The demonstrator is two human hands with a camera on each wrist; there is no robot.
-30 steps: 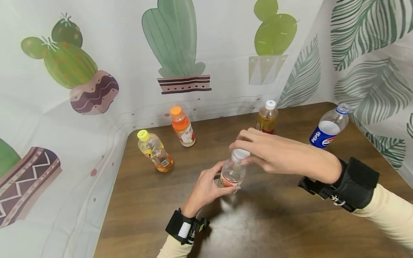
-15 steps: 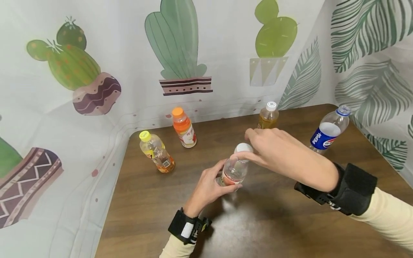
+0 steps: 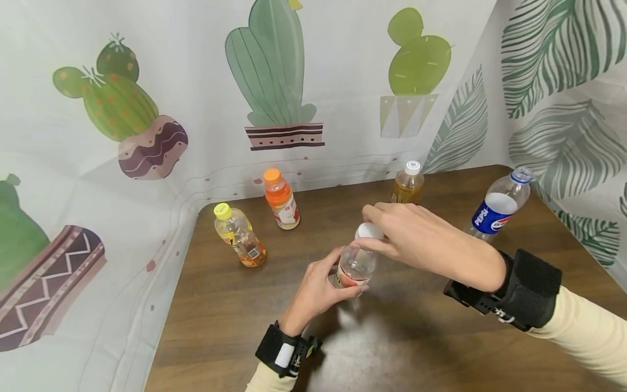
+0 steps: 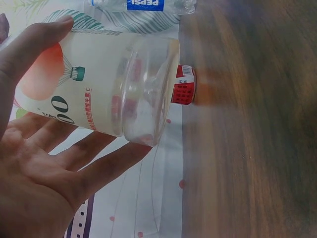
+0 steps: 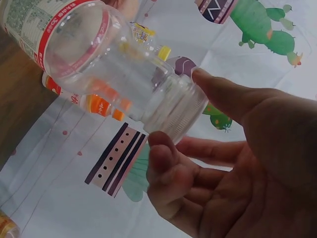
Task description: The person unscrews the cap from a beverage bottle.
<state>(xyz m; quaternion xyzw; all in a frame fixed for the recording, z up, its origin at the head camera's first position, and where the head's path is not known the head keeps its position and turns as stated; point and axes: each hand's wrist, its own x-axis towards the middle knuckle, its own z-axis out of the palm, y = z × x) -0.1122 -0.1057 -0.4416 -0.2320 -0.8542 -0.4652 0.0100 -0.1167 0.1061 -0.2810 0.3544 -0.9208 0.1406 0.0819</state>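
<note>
The clear bottle [image 3: 355, 265] stands upright near the middle of the tabletop [image 3: 416, 348], between both hands; its base rests on the wood; it appears empty and carries a pale label with a red band.

The left hand [image 3: 318, 288] holds the lower body of the bottle; its grip is clamped on the bottle, thumb on one side and fingers [image 4: 106, 161] curled round the other, as the left wrist view shows.

The right hand [image 3: 416, 239] reaches in from the right above the bottle; its grip is clamped on the white cap [image 3: 368, 231], thumb [image 5: 223, 94] and fingertips [image 5: 161, 153] pinching the ribbed rim from opposite sides; the cap sits on the neck.

Other bottles stand well apart from the held one: a yellow-capped bottle [image 3: 238, 236] at the left; an orange bottle [image 3: 281, 199] behind it; an amber bottle [image 3: 407, 183] at the back, just beyond the right hand; a Pepsi bottle [image 3: 498, 206] at the right.

A cloth with cactus and leaf prints [image 3: 274, 81] hangs behind and beside the tabletop; both wrists wear black straps.
</note>
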